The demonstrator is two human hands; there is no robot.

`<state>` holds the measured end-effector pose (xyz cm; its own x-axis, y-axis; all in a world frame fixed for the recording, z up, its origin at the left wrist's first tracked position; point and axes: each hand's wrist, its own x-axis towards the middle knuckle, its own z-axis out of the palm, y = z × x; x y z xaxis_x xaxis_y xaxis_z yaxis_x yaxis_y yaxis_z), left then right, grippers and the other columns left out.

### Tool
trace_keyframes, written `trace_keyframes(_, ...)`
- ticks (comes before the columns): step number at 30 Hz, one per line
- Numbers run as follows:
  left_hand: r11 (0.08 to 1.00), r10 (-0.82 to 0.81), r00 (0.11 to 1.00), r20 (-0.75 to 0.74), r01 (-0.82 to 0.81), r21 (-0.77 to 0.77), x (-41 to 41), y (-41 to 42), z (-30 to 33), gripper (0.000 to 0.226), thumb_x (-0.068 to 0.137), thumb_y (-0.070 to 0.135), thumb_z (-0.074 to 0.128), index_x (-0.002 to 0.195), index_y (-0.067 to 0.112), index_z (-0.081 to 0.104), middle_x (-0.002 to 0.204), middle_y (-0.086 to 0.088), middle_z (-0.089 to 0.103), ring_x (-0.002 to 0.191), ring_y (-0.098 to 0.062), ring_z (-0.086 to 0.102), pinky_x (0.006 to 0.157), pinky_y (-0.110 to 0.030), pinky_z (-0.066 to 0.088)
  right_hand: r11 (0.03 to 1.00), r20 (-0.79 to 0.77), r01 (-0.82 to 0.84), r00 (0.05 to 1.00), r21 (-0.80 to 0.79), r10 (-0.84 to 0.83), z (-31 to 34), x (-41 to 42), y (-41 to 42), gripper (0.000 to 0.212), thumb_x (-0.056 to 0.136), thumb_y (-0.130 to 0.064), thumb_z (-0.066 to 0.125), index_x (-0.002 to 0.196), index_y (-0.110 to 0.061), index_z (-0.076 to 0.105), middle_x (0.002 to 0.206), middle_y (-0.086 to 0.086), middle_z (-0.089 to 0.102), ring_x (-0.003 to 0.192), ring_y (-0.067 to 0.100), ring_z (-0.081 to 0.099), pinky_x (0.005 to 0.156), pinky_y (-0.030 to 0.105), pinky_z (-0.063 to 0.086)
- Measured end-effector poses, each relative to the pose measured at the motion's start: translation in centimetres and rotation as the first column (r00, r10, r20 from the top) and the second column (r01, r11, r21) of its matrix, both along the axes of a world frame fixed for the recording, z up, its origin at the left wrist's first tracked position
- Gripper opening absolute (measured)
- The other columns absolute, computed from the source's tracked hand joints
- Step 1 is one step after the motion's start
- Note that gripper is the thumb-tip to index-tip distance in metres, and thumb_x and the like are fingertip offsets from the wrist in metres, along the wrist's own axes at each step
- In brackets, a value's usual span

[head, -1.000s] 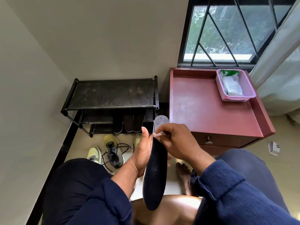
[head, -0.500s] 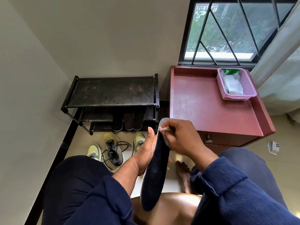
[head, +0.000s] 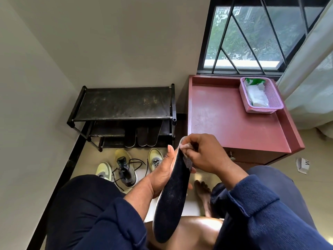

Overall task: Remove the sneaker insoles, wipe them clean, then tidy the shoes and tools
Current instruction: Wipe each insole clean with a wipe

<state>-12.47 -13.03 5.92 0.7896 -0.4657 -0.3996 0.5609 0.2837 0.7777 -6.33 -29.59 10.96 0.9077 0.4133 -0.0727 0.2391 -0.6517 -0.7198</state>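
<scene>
The left hand (head: 162, 175) is cradling a long dark fabric-topped insole (head: 173, 197) from the side, thumb standing up along its edge and fingers wrapping behind it; the insole is standing tilted above the person's bare knee, its pale-rimmed toe end pointing up and away. The right hand (head: 203, 153) is pinching a small crumpled white wipe (head: 185, 146) against that toe end, fingers curling tightly round it (only a scrap of the wipe is showing between the fingertips).

On the floor beyond the hands, three pale yellow-green sneakers (head: 124, 166) are sitting just in front of a black metal shoe rack (head: 124, 103); the middle one is lying with its dark tongue pulled open and black laces (head: 137, 164) trailing loose. More dark insoles (head: 142, 137) are leaning upright against the rack's lower shelf.

To the right, a red wooden cabinet (head: 225, 120) is standing under a barred window (head: 252, 33); a pink plastic mesh basket (head: 273, 98) is resting at its far right corner, holding a green-and-white wipe packet (head: 255, 92).
</scene>
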Motion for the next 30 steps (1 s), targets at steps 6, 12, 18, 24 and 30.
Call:
trace_keyframes(6, 0.998, -0.044, 0.999, 0.010, 0.044, 0.040, -0.1, 0.0, -0.2, 0.106, 0.062, 0.101, 0.045, 0.151, 0.044, 0.042, 0.134, -0.037, 0.052, 0.101, -0.043, 0.064, 0.088, -0.062, 0.055, 0.987, 0.137, 0.162, 0.978, -0.001, -0.160, -0.3, 0.3, 0.4, 0.005, 0.093, -0.028, 0.070, 0.093, -0.029, 0.076, 0.077, -0.018, 0.069, 0.071, 0.001, 0.064, 0.069, 0.023, 0.054)
trace_keyframes(12, 0.992, -0.085, 0.996, -0.011, 0.086, 0.095, -0.2, 0.2, -0.3, 0.100, 0.055, 0.105, 0.043, 0.137, 0.048, 0.056, 0.127, -0.026, 0.063, 0.094, -0.045, 0.066, 0.085, -0.050, 0.058, 0.997, 0.063, 0.076, 0.995, -0.025, -0.074, 0.0, -0.3, 0.4, 0.008, 0.093, -0.025, 0.068, 0.094, -0.031, 0.074, 0.080, -0.016, 0.071, 0.070, 0.004, 0.068, 0.068, 0.020, 0.055)
trace_keyframes(18, 0.993, -0.081, 0.997, 0.001, 0.081, 0.085, -0.2, 0.0, 0.0, 0.107, 0.053, 0.104, 0.049, 0.145, 0.050, 0.046, 0.123, -0.026, 0.061, 0.090, -0.037, 0.069, 0.076, -0.046, 0.060, 0.973, 0.128, 0.230, 0.965, -0.007, -0.228, -0.4, 0.4, 0.4, 0.007, 0.094, -0.027, 0.068, 0.095, -0.028, 0.075, 0.079, -0.017, 0.069, 0.069, 0.001, 0.065, 0.069, 0.024, 0.057)
trace_keyframes(24, 0.995, -0.065, 0.998, 0.000, 0.065, 0.082, -0.2, 0.0, -0.2, 0.101, 0.057, 0.103, 0.045, 0.139, 0.045, 0.056, 0.130, -0.025, 0.061, 0.105, -0.050, 0.062, 0.095, -0.071, 0.051, 0.979, 0.106, 0.204, 0.973, 0.016, -0.204, -0.5, -0.1, 0.7, 0.007, 0.094, -0.025, 0.068, 0.096, -0.028, 0.075, 0.078, -0.020, 0.067, 0.066, 0.000, 0.063, 0.065, 0.020, 0.052)
trace_keyframes(30, 0.997, -0.051, 0.999, 0.005, 0.051, 0.065, 0.0, 0.1, 0.1, 0.110, 0.056, 0.103, 0.046, 0.152, 0.050, 0.037, 0.133, -0.033, 0.056, 0.098, -0.048, 0.061, 0.089, -0.061, 0.054, 0.958, 0.131, 0.286, 0.949, 0.030, -0.287, -0.6, 0.5, 0.5, 0.009, 0.093, -0.026, 0.068, 0.096, -0.027, 0.076, 0.081, -0.018, 0.069, 0.072, 0.001, 0.064, 0.070, 0.028, 0.059)
